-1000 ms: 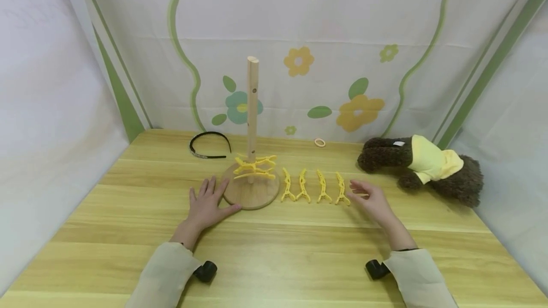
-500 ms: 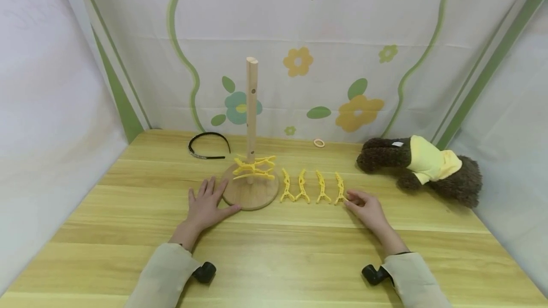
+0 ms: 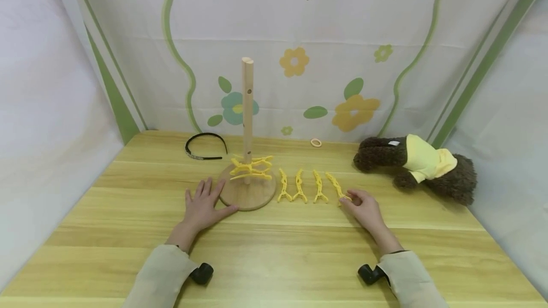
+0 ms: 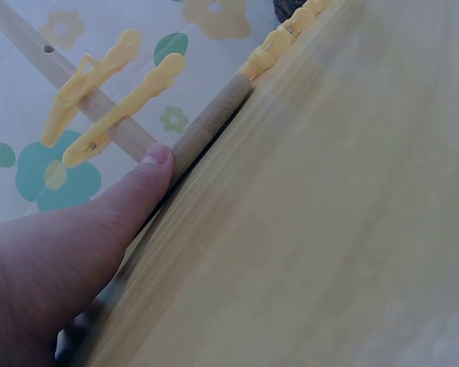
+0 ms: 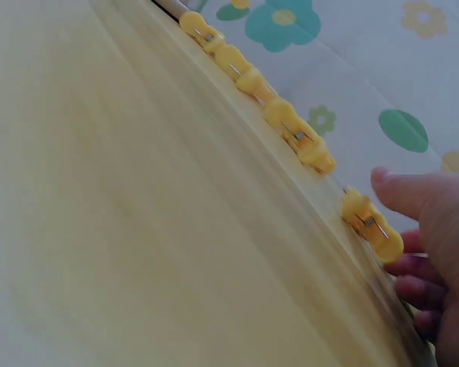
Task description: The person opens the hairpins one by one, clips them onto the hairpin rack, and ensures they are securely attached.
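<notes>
My left hand point(image 3: 201, 210) lies spread on the table, thumb and fingertips against the edge of a round wooden base point(image 3: 252, 201). In the left wrist view its thumb point(image 4: 134, 187) touches the base's rim. My right hand point(image 3: 364, 210) is at the handle end of the rightmost yellow hair clip point(image 5: 373, 228), which lies slanted. In the right wrist view the right thumb point(image 5: 402, 191) stands apart from the clip, while the fingers point(image 5: 417, 267) are bent close against its end. Several more yellow hair clips point(image 3: 318, 187) lie in a row to the left.
A wooden post point(image 3: 248, 108) rises from the base, with yellow hair clips point(image 3: 251, 175) crossing it low down. Behind lie a black headband point(image 3: 205, 158) and a small pale ring point(image 3: 316, 143). A brown plush toy point(image 3: 381, 153) in a yellow shirt lies at the right.
My right hand has moved left and down to the rightmost hair clip, which has turned from nearly straight to slanted. The left hand stays at the base.
</notes>
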